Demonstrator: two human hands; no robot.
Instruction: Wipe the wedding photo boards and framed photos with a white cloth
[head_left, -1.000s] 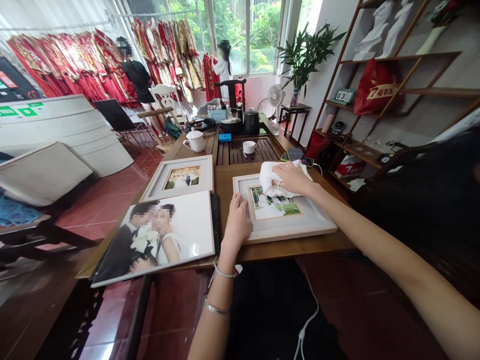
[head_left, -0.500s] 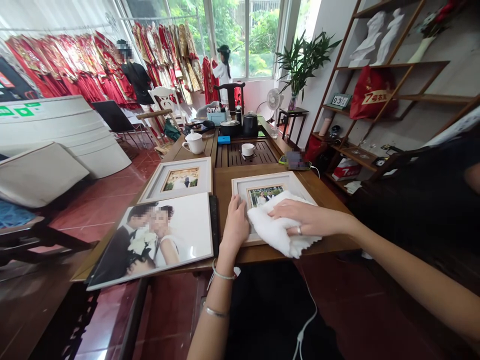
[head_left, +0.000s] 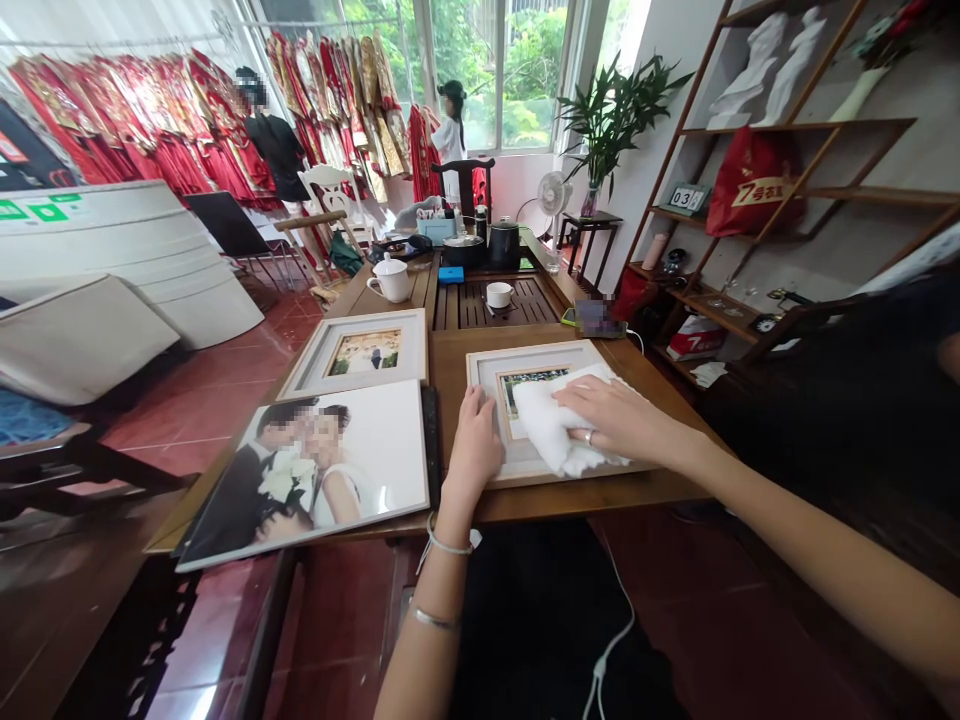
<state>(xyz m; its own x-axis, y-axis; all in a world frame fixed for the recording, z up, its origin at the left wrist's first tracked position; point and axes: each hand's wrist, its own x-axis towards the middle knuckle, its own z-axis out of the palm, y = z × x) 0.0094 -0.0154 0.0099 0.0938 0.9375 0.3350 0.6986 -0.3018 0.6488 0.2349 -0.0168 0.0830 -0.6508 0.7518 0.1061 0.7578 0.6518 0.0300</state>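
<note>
A picture frame (head_left: pixel 491 366) with a wide pale mat lies flat on the wooden table in front of me. My left hand (head_left: pixel 475 440) grips its left edge, fingers curled on the border. On the glass, my right hand (head_left: pixel 611 410) presses a white cloth (head_left: pixel 551 430), which hides much of the small photo and the frame's right part. To the left lies a second framed photo (head_left: pixel 365 353), and nearer me a large unframed photo panel (head_left: pixel 382 450) of a couple with white flowers overlaps the table's left edge.
Farther back on the table (head_left: pixel 450 350) stand a white lidded mug (head_left: pixel 390 278), a small white cup (head_left: pixel 499 294) on a slatted tea tray, a dark kettle (head_left: pixel 504 245) and a phone (head_left: pixel 600 320). Two people stand by racks of red garments. A white cable (head_left: pixel 619 640) hangs over my lap.
My right hand has slid the cloth up and slightly right across the frame, baring the frame's lower edge. My left hand stays at the left edge.
</note>
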